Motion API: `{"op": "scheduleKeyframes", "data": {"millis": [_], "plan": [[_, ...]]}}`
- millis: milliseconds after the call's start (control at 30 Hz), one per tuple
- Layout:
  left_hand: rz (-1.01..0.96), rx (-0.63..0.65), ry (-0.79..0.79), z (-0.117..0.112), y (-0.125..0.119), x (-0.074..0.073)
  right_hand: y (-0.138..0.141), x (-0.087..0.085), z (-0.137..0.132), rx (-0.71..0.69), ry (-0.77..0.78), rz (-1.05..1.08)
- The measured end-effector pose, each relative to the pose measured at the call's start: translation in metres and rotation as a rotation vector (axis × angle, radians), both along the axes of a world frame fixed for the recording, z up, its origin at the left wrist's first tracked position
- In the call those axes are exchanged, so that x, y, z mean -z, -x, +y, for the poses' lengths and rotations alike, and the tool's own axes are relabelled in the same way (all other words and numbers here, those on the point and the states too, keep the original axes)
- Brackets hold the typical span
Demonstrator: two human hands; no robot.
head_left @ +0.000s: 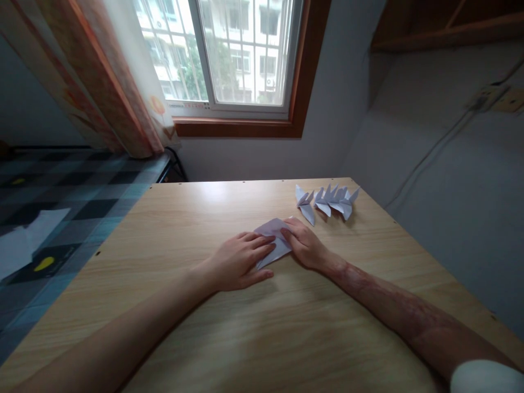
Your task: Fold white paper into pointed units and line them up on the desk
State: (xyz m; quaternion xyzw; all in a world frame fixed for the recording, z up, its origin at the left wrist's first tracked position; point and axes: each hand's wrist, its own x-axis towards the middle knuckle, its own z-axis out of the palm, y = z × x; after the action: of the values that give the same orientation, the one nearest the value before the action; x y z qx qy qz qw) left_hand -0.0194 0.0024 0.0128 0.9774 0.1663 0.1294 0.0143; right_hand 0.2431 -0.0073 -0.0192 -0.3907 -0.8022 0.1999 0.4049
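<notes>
A partly folded sheet of white paper (275, 226) lies on the wooden table between my hands. My left hand (241, 259) rests flat on its left side, fingers stretched out and the thumb apart toward me. At the paper's right edge, my right hand (305, 243) pinches it between thumb and fingers; the fingertips beneath are partly hidden. Just beyond my right hand stand several folded white paper cranes (333, 203) in a row, their wings spread.
The pale wooden table (184, 218) reaches toward a window (245, 54). On the left, loose white sheets (45, 226) lie on a checked bed (102, 174). A cable (429, 150) runs down the right wall from a socket, below a wooden shelf (446, 34).
</notes>
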Motion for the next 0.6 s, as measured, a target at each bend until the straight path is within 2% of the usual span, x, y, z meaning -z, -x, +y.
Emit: {"op": "scheduleKeyframes", "data": {"millis": [200, 400, 600], "plan": [[0.006, -0.073, -0.032, -0.012, -0.007, 0.002, 0.001, -0.002, -0.005, 0.019, -0.058, 0.005], [-0.001, -0.059, -0.013, -0.014, -0.008, 0.0, 0.002, -0.002, -0.006, 0.095, -0.092, 0.076], [-0.037, -0.088, 0.019, -0.014, -0.009, 0.001, 0.003, -0.002, -0.006, 0.088, 0.001, 0.079]]}}
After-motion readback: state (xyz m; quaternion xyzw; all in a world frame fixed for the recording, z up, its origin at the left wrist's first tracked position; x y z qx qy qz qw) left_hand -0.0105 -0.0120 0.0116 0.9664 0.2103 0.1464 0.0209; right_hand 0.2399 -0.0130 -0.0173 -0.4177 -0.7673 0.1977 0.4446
